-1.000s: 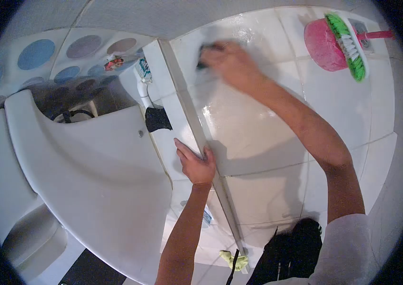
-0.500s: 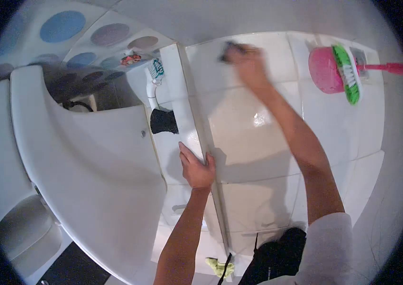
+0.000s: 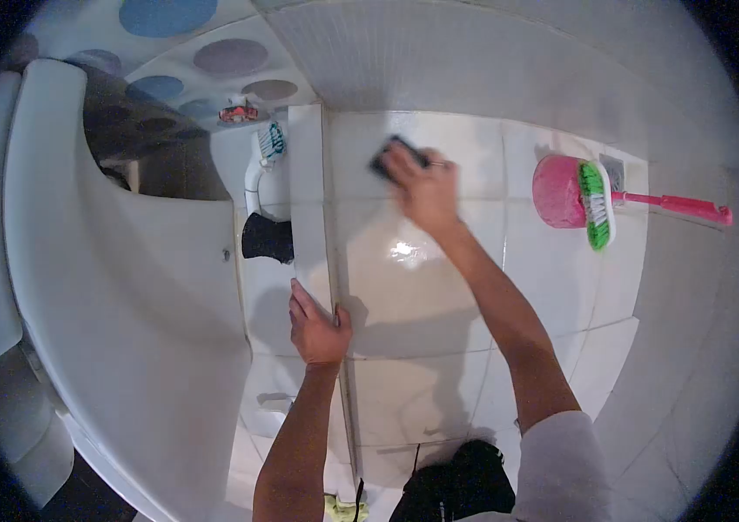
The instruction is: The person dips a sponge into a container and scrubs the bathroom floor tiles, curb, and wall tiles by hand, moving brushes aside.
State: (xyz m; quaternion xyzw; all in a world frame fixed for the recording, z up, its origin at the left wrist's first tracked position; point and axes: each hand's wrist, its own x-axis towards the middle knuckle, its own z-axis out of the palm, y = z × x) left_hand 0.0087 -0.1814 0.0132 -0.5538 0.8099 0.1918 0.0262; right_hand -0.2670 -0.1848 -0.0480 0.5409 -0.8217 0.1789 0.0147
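Observation:
Against the pale tiled floor [image 3: 422,322], my right hand [image 3: 426,191] presses a dark scrubbing sponge [image 3: 387,161], its fingers closed over it. Slight motion blur softens the sponge's outline. My left hand [image 3: 319,335] leans on the white raised ledge [image 3: 309,183], fingers stretched out on top and thumb over the ledge's right edge; it holds nothing. Just beyond those fingertips lies a black hourglass-shaped pad [image 3: 268,237], beside the ledge. Past the pad, a white-handled brush [image 3: 272,142] with teal and white bristles lies along the left side of the ledge.
A pink dipper [image 3: 557,191] sits at the floor's right, with a green-and-white scrub brush [image 3: 596,204] lying across it. On the left stands a white curved basin [image 3: 126,304]. A yellow-green cloth [image 3: 345,509] lies near the bottom, and a dark drain grate [image 3: 613,171] shows behind the dipper.
The camera view has shifted, so the ledge and floor appear further left and lower. My right hand has moved the sponge nearer over the tiles. My left hand stays on the ledge.

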